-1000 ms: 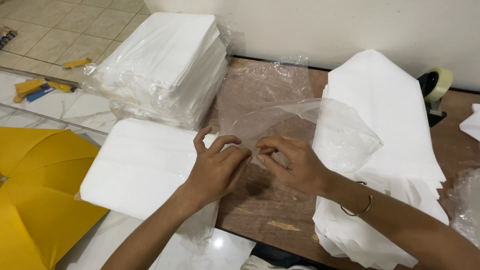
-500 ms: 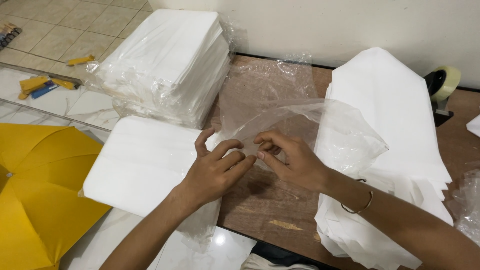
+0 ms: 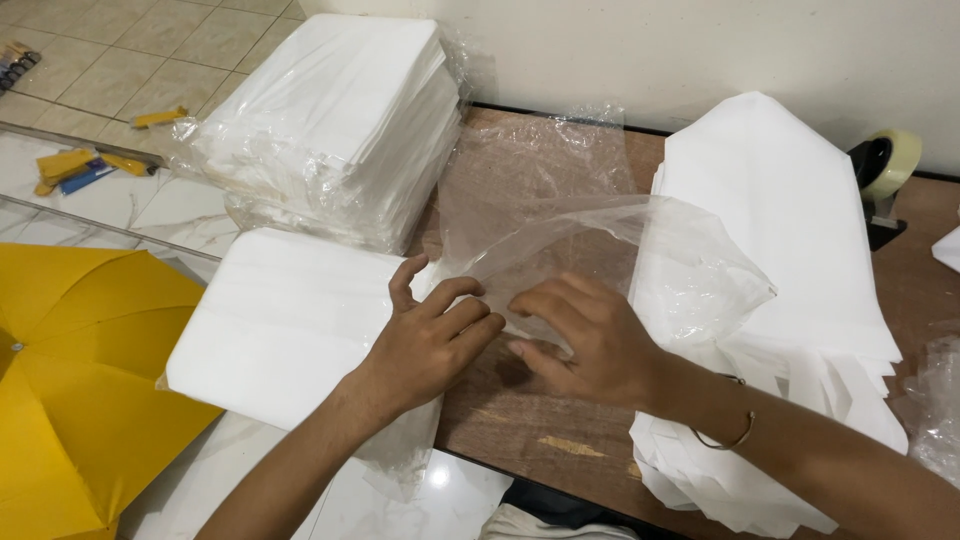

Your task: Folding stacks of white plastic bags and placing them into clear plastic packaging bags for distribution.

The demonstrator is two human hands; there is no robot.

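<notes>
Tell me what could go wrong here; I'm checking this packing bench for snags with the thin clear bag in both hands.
The clear plastic bag looks very thin; the left hand and right hand pinch its edge close together, so it might tear or stretch. The white folded stack by the left hand overhangs the wooden table and could slip off. The loose white sheets on the right are fanned unevenly and might slide.

Three stacks of white sheets: one bagged (image 3: 330,120), one under the left hand (image 3: 290,320), one at right (image 3: 790,230). One clear plastic bag (image 3: 600,250) (held open), one tape dispenser (image 3: 885,170), one yellow umbrella (image 3: 70,380).
</notes>
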